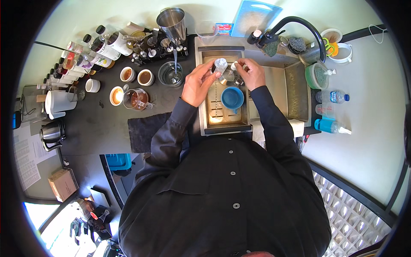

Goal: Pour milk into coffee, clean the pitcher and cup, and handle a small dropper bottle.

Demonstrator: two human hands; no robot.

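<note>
Over the shallow metal tray [219, 123] on the sink, my left hand [196, 83] grips a small clear bottle [220, 65] between thumb and fingers. Beside it, my right hand [254, 76] pinches a small white cap [234, 66] with thumb and forefinger, apart from the bottle. A steel vessel [228, 79] stands below both hands, partly hidden by them. Nearer my body, a blue mug [232, 98] sits in the tray, its handle towards me. What the bottle holds is too small to tell.
Left of the tray stand a glass of water with a spoon [170, 74], several small cups [145, 77] and a glass jug of brown liquid [136, 99]. A black faucet [297, 20] arches over the sink basin [271, 86]. Several bottles [104, 48] line the back left.
</note>
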